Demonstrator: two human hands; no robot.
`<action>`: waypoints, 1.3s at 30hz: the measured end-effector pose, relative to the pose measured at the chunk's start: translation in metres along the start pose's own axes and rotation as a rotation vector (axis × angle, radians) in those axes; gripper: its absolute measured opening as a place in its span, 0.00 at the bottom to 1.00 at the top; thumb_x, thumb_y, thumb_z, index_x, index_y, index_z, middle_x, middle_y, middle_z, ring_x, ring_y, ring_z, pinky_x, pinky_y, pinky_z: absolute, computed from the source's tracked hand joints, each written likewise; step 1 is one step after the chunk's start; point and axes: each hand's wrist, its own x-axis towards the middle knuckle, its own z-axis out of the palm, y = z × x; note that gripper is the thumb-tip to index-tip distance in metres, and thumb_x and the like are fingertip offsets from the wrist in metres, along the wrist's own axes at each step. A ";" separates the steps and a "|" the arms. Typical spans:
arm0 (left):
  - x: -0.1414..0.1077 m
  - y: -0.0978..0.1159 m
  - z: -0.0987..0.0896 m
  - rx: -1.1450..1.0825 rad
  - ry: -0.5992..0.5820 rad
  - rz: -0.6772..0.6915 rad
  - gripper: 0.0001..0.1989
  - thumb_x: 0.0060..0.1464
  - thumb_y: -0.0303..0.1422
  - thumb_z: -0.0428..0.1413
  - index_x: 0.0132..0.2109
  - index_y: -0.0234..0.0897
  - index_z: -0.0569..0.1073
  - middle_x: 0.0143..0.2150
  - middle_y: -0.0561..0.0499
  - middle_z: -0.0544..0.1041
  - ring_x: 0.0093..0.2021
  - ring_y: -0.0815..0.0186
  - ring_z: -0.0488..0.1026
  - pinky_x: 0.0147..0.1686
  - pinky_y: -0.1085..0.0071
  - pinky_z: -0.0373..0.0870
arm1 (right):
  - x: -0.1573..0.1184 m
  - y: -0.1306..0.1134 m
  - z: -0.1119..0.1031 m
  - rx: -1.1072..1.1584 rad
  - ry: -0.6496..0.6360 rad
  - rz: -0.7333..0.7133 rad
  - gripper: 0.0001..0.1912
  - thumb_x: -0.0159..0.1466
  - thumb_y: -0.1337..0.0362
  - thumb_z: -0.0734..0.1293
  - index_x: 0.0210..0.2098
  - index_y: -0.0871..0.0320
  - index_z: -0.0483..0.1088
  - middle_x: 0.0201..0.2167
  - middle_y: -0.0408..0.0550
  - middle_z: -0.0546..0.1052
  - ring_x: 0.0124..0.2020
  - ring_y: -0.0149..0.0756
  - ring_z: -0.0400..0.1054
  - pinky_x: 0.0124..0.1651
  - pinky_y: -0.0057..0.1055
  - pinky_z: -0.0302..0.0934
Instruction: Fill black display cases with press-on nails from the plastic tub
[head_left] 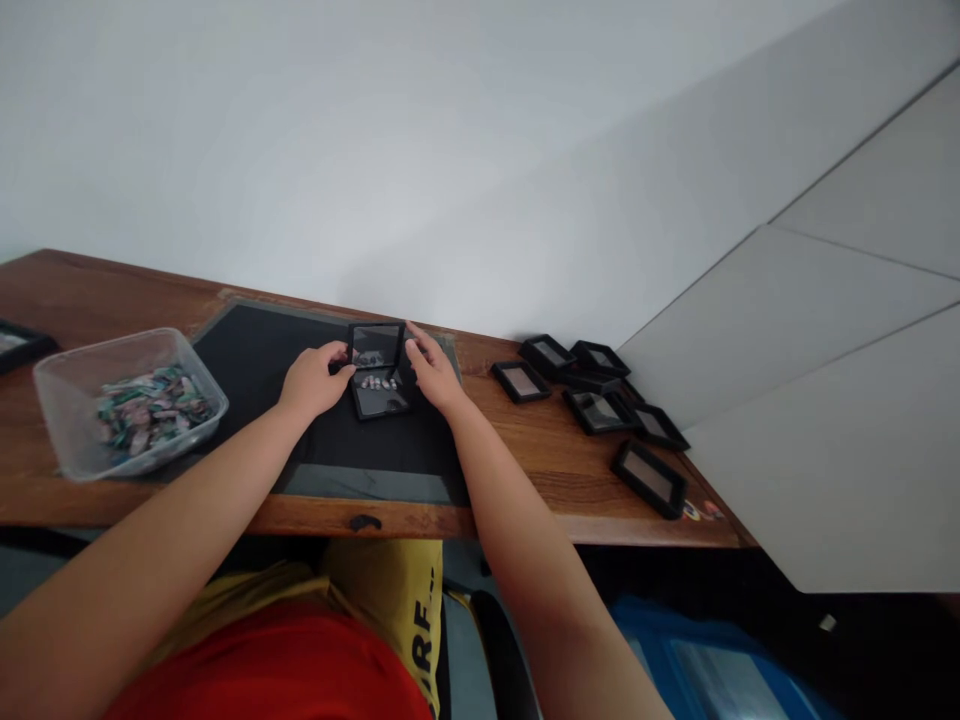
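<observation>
A small black display case [382,403] lies hinged apart on the dark mat, its clear-windowed lid [377,340] raised at the far side. Several small whitish pieces [378,382] rest along the inside near the hinge; their kind is too small to make out. My left hand [313,380] pinches the left edge of the lid close to the hinge. On the other side, my right hand [435,375] has its fingers around the lid's right edge, with the forefinger up at the top corner.
A clear plastic tub [56,400] of green and brownish flat pieces [150,410] stands left on the wooden table [517,455]. Several black framed cases [651,478] lie at the right, and another [22,345] at the far left. A wall rises behind the black mat [255,380].
</observation>
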 end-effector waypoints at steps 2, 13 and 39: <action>0.000 0.001 0.000 -0.004 0.001 -0.006 0.15 0.60 0.34 0.58 0.52 0.44 0.81 0.50 0.46 0.85 0.53 0.52 0.79 0.56 0.57 0.74 | 0.000 -0.001 -0.001 0.039 0.033 -0.010 0.30 0.76 0.47 0.56 0.72 0.49 0.65 0.62 0.53 0.73 0.46 0.36 0.68 0.47 0.30 0.68; -0.001 -0.002 -0.001 -0.065 -0.010 -0.029 0.16 0.57 0.34 0.59 0.52 0.42 0.84 0.52 0.44 0.86 0.52 0.50 0.79 0.57 0.53 0.75 | -0.002 -0.006 -0.023 0.268 -0.104 0.024 0.16 0.65 0.50 0.72 0.44 0.55 0.77 0.38 0.45 0.77 0.36 0.32 0.68 0.36 0.26 0.61; -0.003 0.003 0.000 0.034 -0.026 0.014 0.18 0.60 0.43 0.58 0.53 0.44 0.84 0.52 0.45 0.85 0.59 0.47 0.76 0.63 0.52 0.70 | -0.020 -0.012 -0.024 -0.062 -0.475 -0.084 0.08 0.49 0.72 0.81 0.28 0.57 0.83 0.37 0.42 0.76 0.29 0.25 0.64 0.35 0.26 0.59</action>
